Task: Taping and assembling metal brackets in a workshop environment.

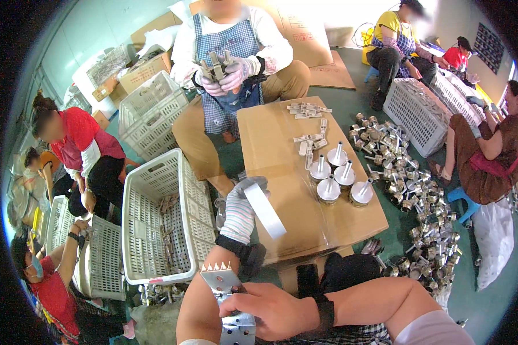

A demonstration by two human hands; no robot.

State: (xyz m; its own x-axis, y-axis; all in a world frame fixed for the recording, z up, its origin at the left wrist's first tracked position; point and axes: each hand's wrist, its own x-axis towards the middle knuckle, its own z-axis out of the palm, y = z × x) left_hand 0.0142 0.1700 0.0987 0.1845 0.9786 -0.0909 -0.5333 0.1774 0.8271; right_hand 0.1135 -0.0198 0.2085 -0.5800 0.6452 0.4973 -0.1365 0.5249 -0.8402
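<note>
My left hand [240, 210], in a striped knit glove with grey fingertips, reaches over the near left edge of a cardboard box. Its fingers are closed at the upper end of a flat white strip [266, 211], which slants down over the box. Below it, my bare right hand [276, 313] is wrapped round a metal tape dispenser [221, 282] with a toothed edge pointing up; the dispenser lies across my left forearm in the picture. Several round metal parts with upright stems [329, 190] stand on the box top [276, 172]. Small beige clips [311, 141] lie beyond them.
A white plastic crate [155, 273] stands left of the box. On the right, a heap of stemmed metal parts [406, 190] covers the floor beside a white sack [495, 247]. Across the box sits a person in gloves [224, 75] holding several clips. Other people work around the room.
</note>
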